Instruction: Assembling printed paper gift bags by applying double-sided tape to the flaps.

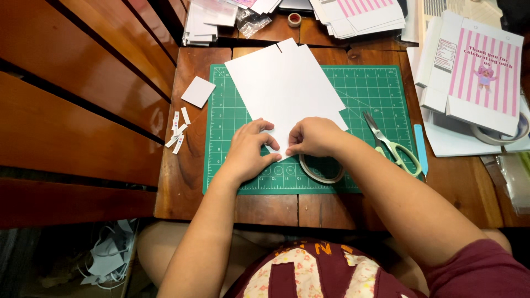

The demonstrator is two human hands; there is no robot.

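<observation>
A flat white die-cut card sheet (287,88) lies on a green gridded cutting mat (381,88) on a brown wooden table (204,187). The left hand (248,150) and right hand (313,137) pinch its near corner. A clear tape roll (322,170) sits just under the right hand, with pale green-handled scissors (389,144) beside it.

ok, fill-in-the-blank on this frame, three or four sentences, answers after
1. Both hands, left hand and right hand, press on a white ____.
2. The sheet lies on a ____ cutting mat.
3. The scissors lie to the ____ of the right hand.
4. The tape roll sits just under the ____ hand.

Missing words: sheet; green; right; right
</observation>
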